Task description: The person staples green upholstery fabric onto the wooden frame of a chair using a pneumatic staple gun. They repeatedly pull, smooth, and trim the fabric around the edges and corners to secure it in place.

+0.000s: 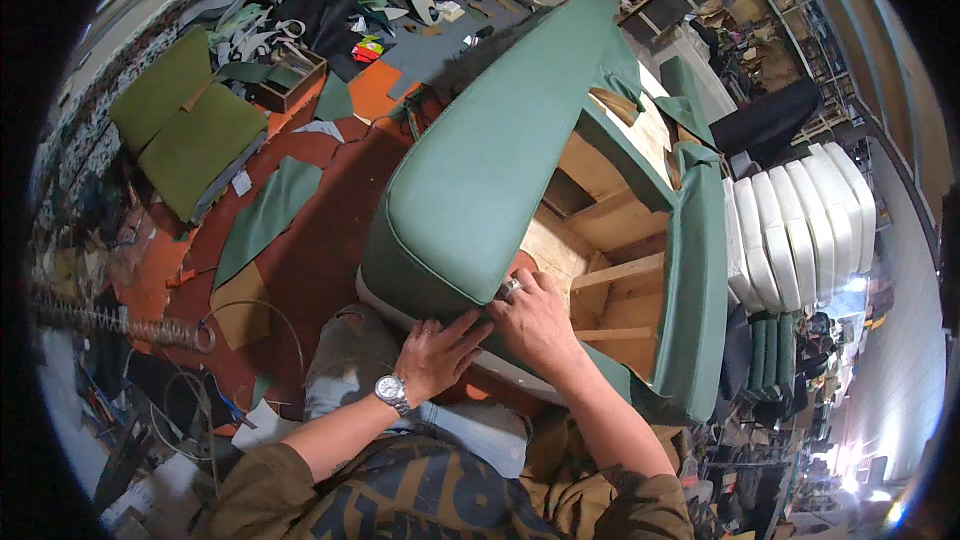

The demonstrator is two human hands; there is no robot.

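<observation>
A large piece of furniture with a padded green cover point(470, 160) stands tilted in front of me, its wooden frame point(620, 270) bare on the right side. Piping runs along the edge of the padded panel. My left hand point(438, 352), with a watch on the wrist, lies against the lower edge of the panel, fingers stretched toward the corner. Beside it, my right hand point(535, 315), wearing a ring, curls its fingers over the corner and pinches the cover edge there. Its fingertips are partly hidden by the hand itself.
Olive cushions point(200, 135) and a wooden box point(287, 80) with scissors lie at the left on the red floor point(330, 200), near green offcuts point(268, 215). A coil spring point(130, 327) and loose cable are at lower left. White cushions point(800, 225) are stacked at the right.
</observation>
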